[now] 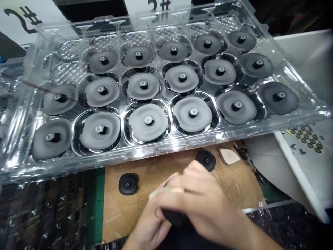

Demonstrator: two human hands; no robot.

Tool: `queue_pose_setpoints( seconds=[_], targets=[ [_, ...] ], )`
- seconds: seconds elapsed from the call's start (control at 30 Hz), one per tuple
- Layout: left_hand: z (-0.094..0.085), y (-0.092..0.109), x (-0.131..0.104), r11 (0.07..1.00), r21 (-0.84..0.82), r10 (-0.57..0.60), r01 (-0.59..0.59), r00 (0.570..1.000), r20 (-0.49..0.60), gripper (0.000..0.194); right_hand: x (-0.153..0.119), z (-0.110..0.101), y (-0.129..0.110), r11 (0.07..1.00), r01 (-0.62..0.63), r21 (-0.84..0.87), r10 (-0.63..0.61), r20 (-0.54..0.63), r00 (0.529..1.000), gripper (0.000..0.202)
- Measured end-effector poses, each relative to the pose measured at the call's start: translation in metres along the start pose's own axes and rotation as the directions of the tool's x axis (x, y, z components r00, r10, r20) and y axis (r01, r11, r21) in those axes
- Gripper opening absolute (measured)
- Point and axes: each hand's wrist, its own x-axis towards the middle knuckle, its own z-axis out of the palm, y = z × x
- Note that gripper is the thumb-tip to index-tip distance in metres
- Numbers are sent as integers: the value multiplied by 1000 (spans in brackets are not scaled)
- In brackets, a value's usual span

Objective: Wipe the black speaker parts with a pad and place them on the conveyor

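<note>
black piece point(174, 217) | rounded edge | partly hidden | held, lower centre

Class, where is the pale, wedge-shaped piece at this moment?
In the head view, the pale piece lies right of centre on the brown board, just right of a black disc, below the clear tray.

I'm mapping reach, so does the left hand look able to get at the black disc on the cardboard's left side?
Probably yes: the black disc lies uncovered on the cardboard near the left hand, with nothing between them. That hand seems occupied with a dark piece, though.
</note>
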Motion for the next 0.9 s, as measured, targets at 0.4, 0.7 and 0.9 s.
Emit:
queue_pose_setpoints(
  seconds=[0.4,0.7,0.9],
  targets=[
    [-32,-16,-50,984,-39,179,-175,955,237,54,-98,76,35,886,-454,98,464,-145,874,22],
    [-31,-34,-77,954,30,296,-298,953,64,49,-66,47,-67,993,-112,37,117,-440,890,28],
    [-30,-41,-86,930,75,361,-359,932,-24,45,-53,64,-90,999,-16,35,20,-102,995,21]
  ],
)
